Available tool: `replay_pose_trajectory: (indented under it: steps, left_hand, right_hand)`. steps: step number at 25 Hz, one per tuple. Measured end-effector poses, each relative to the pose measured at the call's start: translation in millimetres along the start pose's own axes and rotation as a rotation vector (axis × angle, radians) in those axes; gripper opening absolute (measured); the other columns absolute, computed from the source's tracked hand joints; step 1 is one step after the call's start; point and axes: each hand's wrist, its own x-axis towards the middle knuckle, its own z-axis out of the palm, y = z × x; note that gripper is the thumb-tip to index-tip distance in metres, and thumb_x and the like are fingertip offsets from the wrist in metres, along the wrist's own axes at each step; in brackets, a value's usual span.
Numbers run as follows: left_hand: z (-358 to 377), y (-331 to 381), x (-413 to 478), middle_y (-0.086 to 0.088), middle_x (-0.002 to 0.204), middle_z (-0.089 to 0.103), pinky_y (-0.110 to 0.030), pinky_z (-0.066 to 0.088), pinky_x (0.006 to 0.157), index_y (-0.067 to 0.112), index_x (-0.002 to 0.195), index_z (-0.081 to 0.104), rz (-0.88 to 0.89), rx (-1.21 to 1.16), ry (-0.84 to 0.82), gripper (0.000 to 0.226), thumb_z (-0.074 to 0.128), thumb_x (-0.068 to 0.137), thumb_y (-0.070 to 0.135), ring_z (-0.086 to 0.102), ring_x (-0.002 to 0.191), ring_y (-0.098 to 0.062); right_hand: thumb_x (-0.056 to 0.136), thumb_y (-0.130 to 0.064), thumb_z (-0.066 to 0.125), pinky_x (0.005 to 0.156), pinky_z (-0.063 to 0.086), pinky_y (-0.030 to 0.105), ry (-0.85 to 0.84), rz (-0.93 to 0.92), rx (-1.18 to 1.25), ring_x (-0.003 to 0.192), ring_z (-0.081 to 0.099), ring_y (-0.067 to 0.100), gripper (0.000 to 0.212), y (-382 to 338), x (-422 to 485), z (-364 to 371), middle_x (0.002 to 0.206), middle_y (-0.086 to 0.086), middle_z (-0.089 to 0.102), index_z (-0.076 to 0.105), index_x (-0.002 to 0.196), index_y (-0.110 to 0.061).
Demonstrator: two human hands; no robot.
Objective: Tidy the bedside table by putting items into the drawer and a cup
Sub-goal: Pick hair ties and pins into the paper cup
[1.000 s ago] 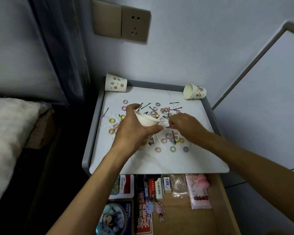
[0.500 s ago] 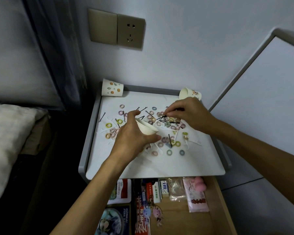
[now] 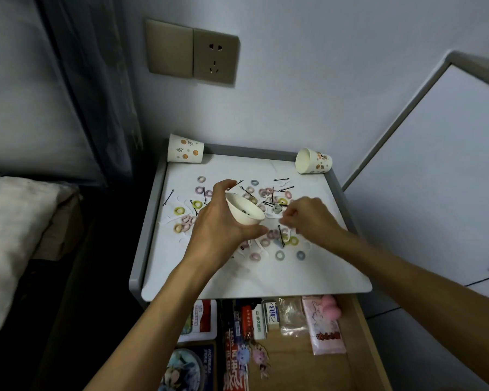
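**Right hand back at the cup's mouth**

Half a second ago the right hand reached over the far right of the scatter. Now the right hand (image 3: pixel 308 220) sits just beside the mouth of the plain white paper cup (image 3: pixel 244 211). Its fingers are curled into a pinch, and whether anything lies between them cannot be told. The left hand (image 3: pixel 217 225) grips that cup as before. The cup is tilted with its mouth toward the right hand, above the middle of the white bedside table with a raised grey rim (image 3: pixel 152 221).

Small pastel hair-tie rings (image 3: pixel 280 255) and thin black hairpins (image 3: pixel 281 239) lie strewn around both hands. The rim bounds the left, back and right sides. Two patterned paper cups (image 3: pixel 185 149) lie tipped at the back corners. A band of plain white top separates the nearest rings from the front edge. Below that edge the light wooden drawer (image 3: pixel 361 334) stands open.
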Motion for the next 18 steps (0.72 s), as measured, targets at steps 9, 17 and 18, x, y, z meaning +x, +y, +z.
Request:
replay_pose_trajectory:
  steps: [9,17,18]
  left_hand:
    - [2,-2,0,0.006,0.112,0.055,-0.028,0.048,0.075,0.035,0.136,0.038,0.004,-0.006,0.005,0.092,0.090,0.061,0.032,0.056,0.098,-0.018]
    - [2,-5,1,0.005,0.112,0.054,-0.028,0.049,0.072,0.035,0.137,0.038,0.004,-0.013,0.010,0.092,0.090,0.061,0.033,0.056,0.098,-0.019]
    - [2,-5,1,0.005,0.112,0.054,-0.029,0.049,0.074,0.035,0.137,0.038,0.006,-0.009,0.012,0.092,0.090,0.061,0.033,0.056,0.098,-0.019]
  right_hand:
    - [0.089,-0.027,0.062,0.073,0.054,0.037,-0.099,-0.040,-0.201,0.081,0.065,0.025,0.018,-2,-1,40,0.089,0.006,0.071,0.074,0.088,-0.014]
    - [0.093,-0.016,0.059,0.069,0.055,0.033,-0.093,-0.110,-0.083,0.071,0.065,0.015,0.008,11,-1,11,0.078,-0.004,0.068,0.065,0.088,-0.019]
    - [0.091,-0.014,0.063,0.066,0.055,0.028,-0.153,-0.111,-0.032,0.069,0.066,0.014,0.006,12,3,2,0.076,-0.003,0.070,0.068,0.088,-0.017]
